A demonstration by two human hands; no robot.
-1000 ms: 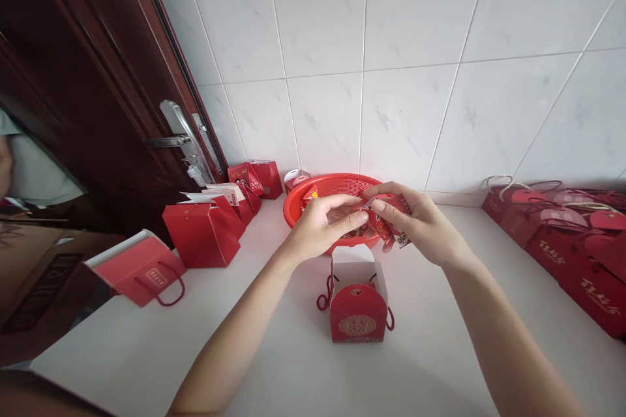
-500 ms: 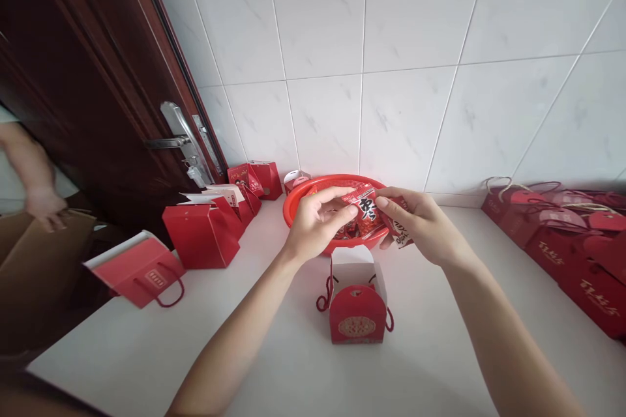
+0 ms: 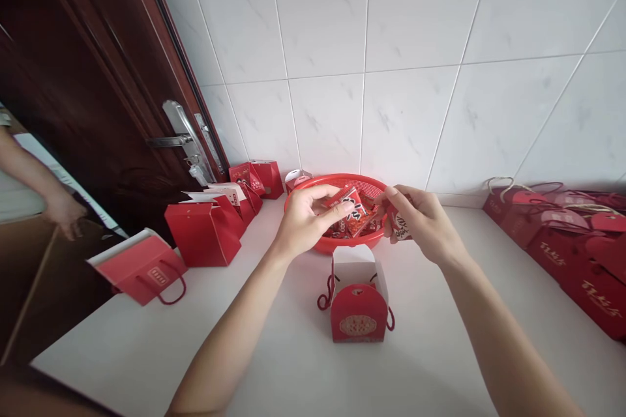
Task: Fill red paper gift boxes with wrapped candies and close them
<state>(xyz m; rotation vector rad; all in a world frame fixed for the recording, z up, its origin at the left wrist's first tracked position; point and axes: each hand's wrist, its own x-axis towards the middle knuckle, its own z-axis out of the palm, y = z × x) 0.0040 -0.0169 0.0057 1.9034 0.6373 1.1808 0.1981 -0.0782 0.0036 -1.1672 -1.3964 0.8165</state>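
Observation:
Over the red plastic basket (image 3: 313, 246), my left hand (image 3: 310, 215) pinches a red snack packet (image 3: 353, 199) with dark lettering between thumb and fingers. My right hand (image 3: 423, 221), at the basket's right side, is closed on another red snack packet (image 3: 401, 227) with white marks, partly covered by the fingers. More red packets (image 3: 345, 228) lie inside the basket. In front of it, nearer to me, stands a small red gift box (image 3: 357, 313) with its top flaps up, a white inside and dark red cord handles. Neither hand touches this box.
Red gift bags (image 3: 200, 234) line the table's left side, one bag (image 3: 151, 270) tipped over. Several red boxes with cords (image 3: 552, 241) stand in rows at the right. A tiled wall (image 3: 411, 124) is behind. At far left, a person's hand (image 3: 63, 212) is by a cardboard box (image 3: 29, 273).
My hands have moved apart slightly, and the packet in my left hand has tilted and shifted left. The person's hand at far left has moved right and lower.

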